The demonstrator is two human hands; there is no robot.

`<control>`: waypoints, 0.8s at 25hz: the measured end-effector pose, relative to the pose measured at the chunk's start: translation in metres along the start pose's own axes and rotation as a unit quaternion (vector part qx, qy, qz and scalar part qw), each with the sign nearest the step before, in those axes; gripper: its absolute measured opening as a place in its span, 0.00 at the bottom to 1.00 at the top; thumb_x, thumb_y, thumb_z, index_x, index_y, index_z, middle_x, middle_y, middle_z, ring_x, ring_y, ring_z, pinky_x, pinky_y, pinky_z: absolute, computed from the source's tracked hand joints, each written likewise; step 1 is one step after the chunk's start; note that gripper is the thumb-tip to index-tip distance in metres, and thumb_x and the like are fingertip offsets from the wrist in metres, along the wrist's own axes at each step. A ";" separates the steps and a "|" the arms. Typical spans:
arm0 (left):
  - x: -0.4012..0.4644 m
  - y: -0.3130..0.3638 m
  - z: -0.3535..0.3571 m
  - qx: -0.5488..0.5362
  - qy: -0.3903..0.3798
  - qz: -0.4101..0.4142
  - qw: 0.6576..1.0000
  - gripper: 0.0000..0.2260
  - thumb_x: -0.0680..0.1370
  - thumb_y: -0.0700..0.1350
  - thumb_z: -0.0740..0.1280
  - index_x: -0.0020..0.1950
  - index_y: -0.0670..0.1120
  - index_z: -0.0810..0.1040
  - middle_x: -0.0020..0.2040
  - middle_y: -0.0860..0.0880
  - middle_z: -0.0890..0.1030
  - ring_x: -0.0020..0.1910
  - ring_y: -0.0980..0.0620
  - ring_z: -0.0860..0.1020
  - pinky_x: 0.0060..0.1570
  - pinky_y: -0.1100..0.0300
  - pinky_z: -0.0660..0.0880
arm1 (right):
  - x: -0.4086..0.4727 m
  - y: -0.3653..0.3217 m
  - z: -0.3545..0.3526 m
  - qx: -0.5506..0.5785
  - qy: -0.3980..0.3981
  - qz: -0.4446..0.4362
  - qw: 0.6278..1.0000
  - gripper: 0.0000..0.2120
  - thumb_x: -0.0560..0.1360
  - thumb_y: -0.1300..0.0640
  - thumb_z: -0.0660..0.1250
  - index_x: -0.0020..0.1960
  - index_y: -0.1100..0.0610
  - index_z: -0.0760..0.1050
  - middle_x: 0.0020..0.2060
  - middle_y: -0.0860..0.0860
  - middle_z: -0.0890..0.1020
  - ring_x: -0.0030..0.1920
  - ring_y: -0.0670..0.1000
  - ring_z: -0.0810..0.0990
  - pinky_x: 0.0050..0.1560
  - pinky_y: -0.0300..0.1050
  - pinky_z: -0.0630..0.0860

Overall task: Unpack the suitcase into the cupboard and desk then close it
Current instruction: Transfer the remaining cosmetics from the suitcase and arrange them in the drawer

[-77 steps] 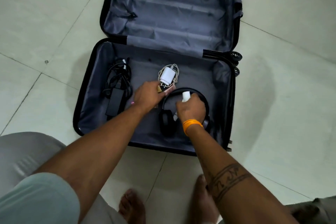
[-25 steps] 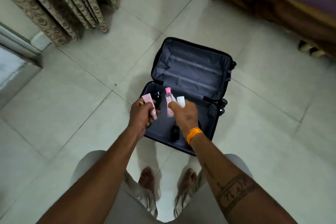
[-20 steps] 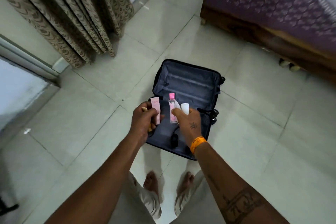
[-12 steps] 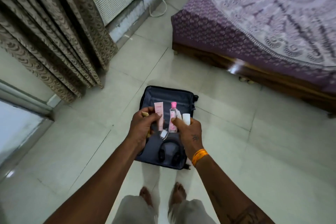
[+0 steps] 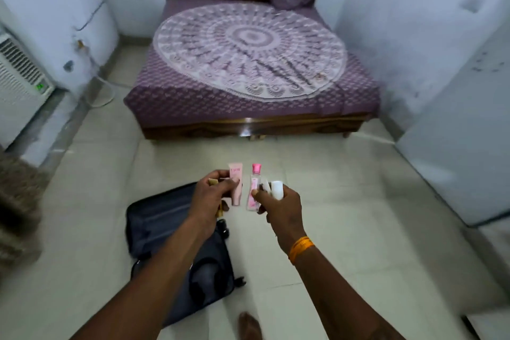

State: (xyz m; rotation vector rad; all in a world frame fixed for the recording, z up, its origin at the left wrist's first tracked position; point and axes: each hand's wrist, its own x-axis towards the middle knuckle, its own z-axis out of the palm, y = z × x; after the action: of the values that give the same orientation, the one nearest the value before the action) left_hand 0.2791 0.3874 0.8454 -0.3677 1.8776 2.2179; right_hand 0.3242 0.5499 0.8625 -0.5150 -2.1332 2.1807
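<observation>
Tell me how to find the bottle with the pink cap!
Start at the purple bed and come down the floor to the two hands. The bottle is in the right hand, beside a white tube. It alone is clear with a bright pink cap.

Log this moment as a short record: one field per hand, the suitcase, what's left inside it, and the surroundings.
left hand: grips a pink tube and a small gold item
right hand: grips a pink-capped bottle and a white bottle
suitcase: open on the floor, below the left arm
left inside: headphones; the rest is hidden by the arm
surroundings: bed ahead, air cooler at left
</observation>
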 end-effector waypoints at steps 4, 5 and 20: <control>-0.028 -0.006 0.059 0.044 -0.110 -0.010 0.993 0.06 0.78 0.40 0.73 0.54 0.45 0.84 0.44 0.45 0.87 0.33 0.53 0.80 0.27 0.60 0.66 | -0.043 -0.005 -0.058 0.022 0.123 -0.011 0.992 0.06 0.74 0.63 0.76 0.42 0.63 0.80 0.30 0.53 0.77 0.30 0.51 0.74 0.27 0.37 0.70; -0.037 -0.012 0.074 0.048 -0.138 -0.015 0.989 0.06 0.78 0.40 0.73 0.54 0.45 0.84 0.44 0.45 0.87 0.33 0.53 0.80 0.27 0.60 0.66 | -0.057 -0.004 -0.074 0.025 0.155 -0.009 0.988 0.08 0.74 0.62 0.77 0.42 0.65 0.80 0.30 0.54 0.77 0.30 0.52 0.73 0.27 0.37 0.70; -0.238 -0.128 0.358 0.135 -0.457 -0.052 0.878 0.14 0.70 0.49 0.76 0.54 0.48 0.85 0.40 0.46 0.84 0.32 0.49 0.79 0.25 0.62 0.66 | -0.266 0.048 -0.350 0.084 0.521 0.007 0.849 0.08 0.74 0.58 0.77 0.40 0.60 0.80 0.27 0.51 0.77 0.28 0.50 0.73 0.27 0.41 0.69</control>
State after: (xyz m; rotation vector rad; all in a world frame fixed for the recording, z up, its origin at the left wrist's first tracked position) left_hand 0.5260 0.7618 0.8587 0.5351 1.5057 1.5560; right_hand 0.6784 0.8149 0.8711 -1.3010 -1.3024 1.4494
